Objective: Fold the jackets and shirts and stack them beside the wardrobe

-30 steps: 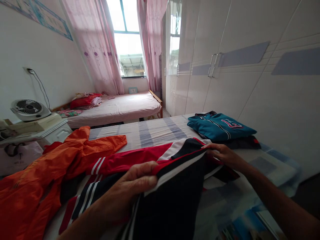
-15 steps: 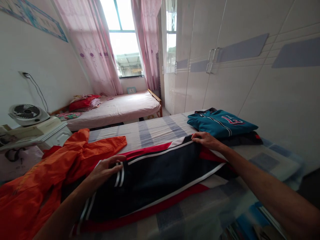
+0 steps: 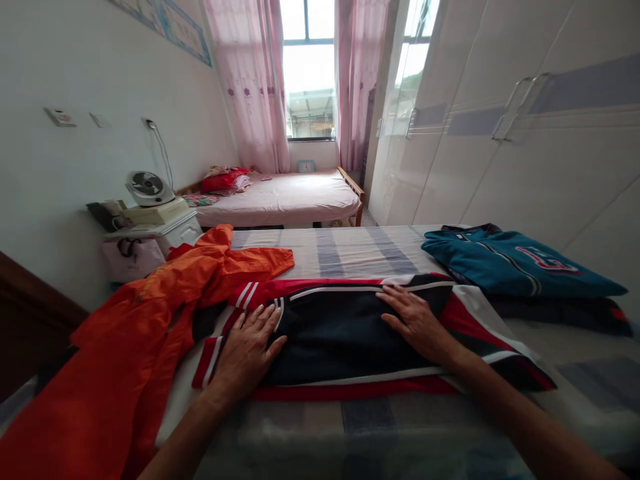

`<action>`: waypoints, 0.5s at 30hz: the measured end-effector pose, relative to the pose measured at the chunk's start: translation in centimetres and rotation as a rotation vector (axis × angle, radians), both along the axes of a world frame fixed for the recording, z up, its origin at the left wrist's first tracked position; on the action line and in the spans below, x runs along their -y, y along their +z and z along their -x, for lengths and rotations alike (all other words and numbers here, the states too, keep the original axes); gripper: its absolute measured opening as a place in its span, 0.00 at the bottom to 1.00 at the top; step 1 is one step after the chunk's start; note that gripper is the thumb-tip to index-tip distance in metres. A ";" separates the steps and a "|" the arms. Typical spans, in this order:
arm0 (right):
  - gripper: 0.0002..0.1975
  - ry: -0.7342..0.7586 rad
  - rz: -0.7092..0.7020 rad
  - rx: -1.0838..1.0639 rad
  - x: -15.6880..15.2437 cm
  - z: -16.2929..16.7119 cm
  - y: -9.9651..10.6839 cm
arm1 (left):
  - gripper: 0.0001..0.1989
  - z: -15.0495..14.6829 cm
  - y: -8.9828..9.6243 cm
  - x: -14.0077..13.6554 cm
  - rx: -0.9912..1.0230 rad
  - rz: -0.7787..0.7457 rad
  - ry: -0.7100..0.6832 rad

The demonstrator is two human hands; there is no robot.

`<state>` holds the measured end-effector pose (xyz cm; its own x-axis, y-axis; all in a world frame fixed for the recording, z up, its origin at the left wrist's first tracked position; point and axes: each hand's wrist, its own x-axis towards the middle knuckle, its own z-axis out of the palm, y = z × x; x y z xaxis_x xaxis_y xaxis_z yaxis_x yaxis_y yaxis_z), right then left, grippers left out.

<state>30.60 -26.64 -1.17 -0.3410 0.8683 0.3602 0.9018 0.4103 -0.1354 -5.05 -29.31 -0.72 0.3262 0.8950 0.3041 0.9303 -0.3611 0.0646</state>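
Note:
A dark navy, red and white jacket (image 3: 330, 333) lies spread flat across the bed in front of me, with white stripes along its edges. My left hand (image 3: 250, 347) rests palm down on its left part, fingers spread beside the striped cuff. On its right part lies my right hand (image 3: 415, 320), also flat with fingers apart. Neither hand grips the cloth. An orange jacket (image 3: 165, 313) is sprawled to the left, close to the striped cuff. To the right sits a folded teal jacket (image 3: 505, 260) with a letter patch, on top of a dark folded garment (image 3: 560, 312).
The near bed has a checked sheet (image 3: 350, 250). Beyond it stands a second bed (image 3: 295, 200) below the window. A small fan (image 3: 149, 188) sits on a cabinet at the left, with a pink bag (image 3: 134, 259) by it. White wardrobes (image 3: 450, 180) line the right.
Both hands have let go of the garment's upper edge and now lie flat on it. The cloth lies flatter, and the view has turned left.

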 end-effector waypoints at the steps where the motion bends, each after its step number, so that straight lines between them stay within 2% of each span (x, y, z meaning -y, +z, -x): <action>1: 0.24 -0.001 0.024 0.026 0.0 0.3 -1.0 | 0.24 0.0 -0.3 0.2 0.010 0.015 0.026; 4: 0.25 -0.013 0.030 0.063 -0.2 0.3 -2.7 | 0.24 0.1 -0.3 0.3 0.084 0.026 0.045; 7: 0.25 -0.009 0.011 0.057 -0.3 0.0 -2.9 | 0.22 0.9 0.3 0.6 0.266 0.004 0.093; 12: 0.26 -0.011 0.019 0.069 -0.2 0.0 -2.5 | 0.26 4.2 0.2 2.4 0.529 -0.066 0.369; 15: 0.26 -0.011 0.016 0.063 -0.2 0.0 -2.5 | 0.28 5.7 0.0 3.4 0.639 0.072 0.475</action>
<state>30.56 -26.42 -3.71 -0.3533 0.8777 0.3238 0.9131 0.3988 -0.0846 -10.72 -32.68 -0.68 -0.3128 0.9191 0.2397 0.7587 0.0899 0.6452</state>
